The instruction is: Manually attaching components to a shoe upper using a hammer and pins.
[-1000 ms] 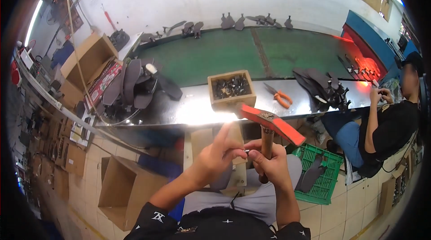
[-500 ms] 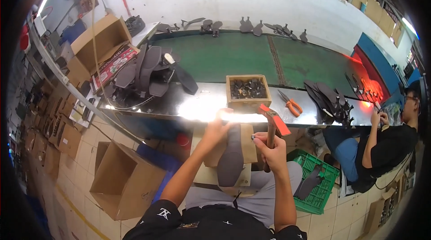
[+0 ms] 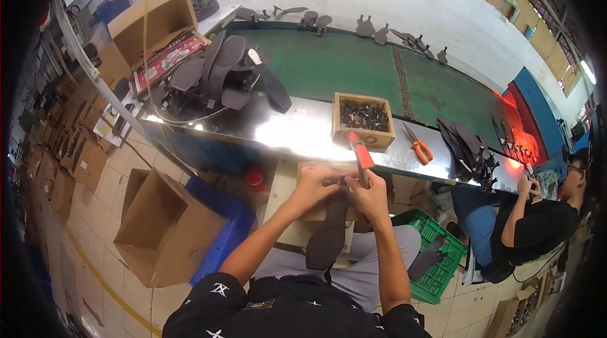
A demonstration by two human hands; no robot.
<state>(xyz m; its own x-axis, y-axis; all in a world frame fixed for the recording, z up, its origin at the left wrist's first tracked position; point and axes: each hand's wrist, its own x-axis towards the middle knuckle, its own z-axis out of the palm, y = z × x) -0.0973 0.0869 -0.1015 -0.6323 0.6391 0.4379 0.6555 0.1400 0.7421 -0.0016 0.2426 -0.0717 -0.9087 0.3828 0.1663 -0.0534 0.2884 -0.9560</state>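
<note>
My right hand (image 3: 370, 198) is closed round the handle of a hammer with a red head (image 3: 362, 153). The hammer is upright, its head above my fist. Close beside it, my left hand (image 3: 311, 189) pinches a small dark piece (image 3: 332, 181), and the fingertips of both hands meet there. Below the hands, a dark grey shoe sole (image 3: 325, 240) lies lengthwise over a pale work block (image 3: 288, 237) in front of my lap. Its far end is partly hidden by my fingers. I cannot make out the small piece's exact kind.
On the metal bench edge stand a wooden box (image 3: 336, 131) of small dark parts, orange-handled pliers (image 3: 418, 148) and piles of soles (image 3: 218, 76). A green crate (image 3: 436, 282) is at my right, a cardboard box (image 3: 165, 230) at my left. A co-worker (image 3: 537, 218) sits at right.
Both hands have come together over the sole's far end; my right hand moved left with the hammer. My left hand now pinches the small dark piece. The view has shifted slightly.
</note>
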